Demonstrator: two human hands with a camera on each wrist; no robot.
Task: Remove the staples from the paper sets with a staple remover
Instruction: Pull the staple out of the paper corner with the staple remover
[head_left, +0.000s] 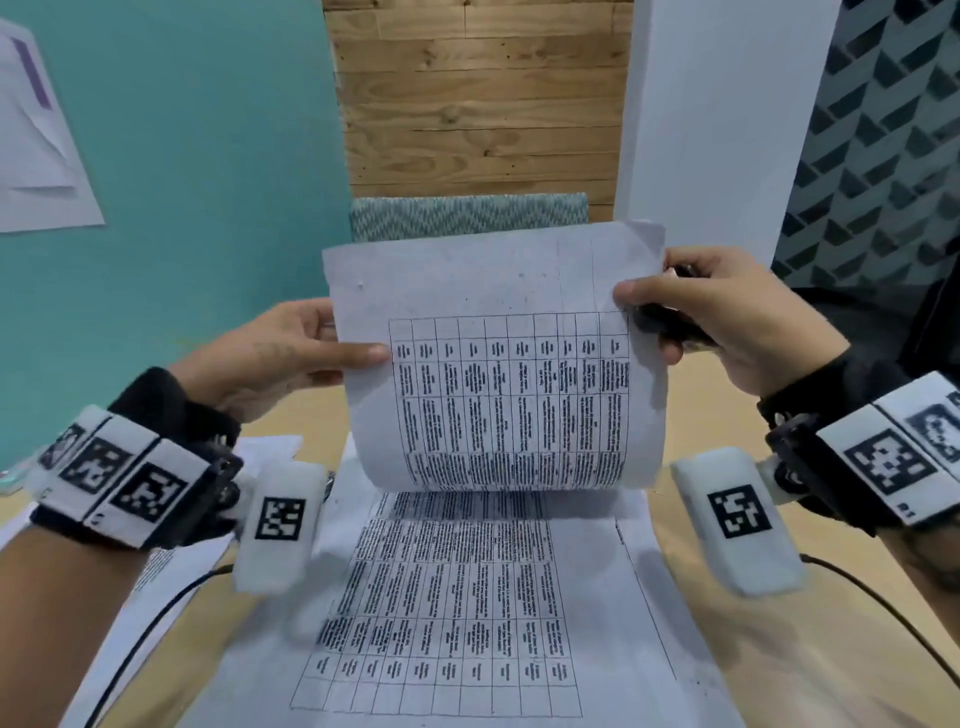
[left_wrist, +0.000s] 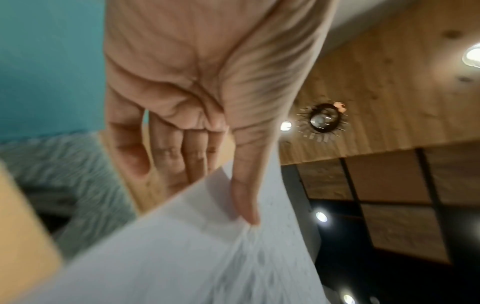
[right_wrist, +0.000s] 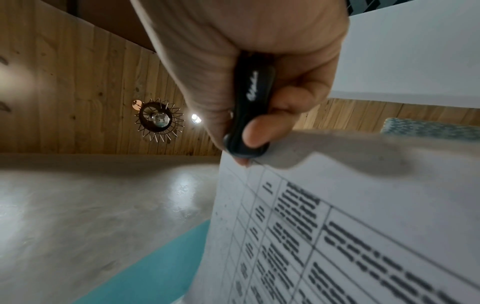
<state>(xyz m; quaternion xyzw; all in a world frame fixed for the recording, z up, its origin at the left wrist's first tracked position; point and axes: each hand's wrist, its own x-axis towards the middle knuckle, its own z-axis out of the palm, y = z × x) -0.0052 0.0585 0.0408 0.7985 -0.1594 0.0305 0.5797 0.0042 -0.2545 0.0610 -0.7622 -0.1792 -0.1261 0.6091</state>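
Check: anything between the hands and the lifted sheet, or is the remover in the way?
Nothing between. The left hand pinches the lifted sheet at its left edge; the right hand pinches its right edge while also gripping the black staple remover, which sits beside that edge.

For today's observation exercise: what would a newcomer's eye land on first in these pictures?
First, the printed sheet lifted mid-frame, curling up from the paper lying flat on the table. The left hand pinches its left edge; the right hand holds its right edge together with a black staple remover.
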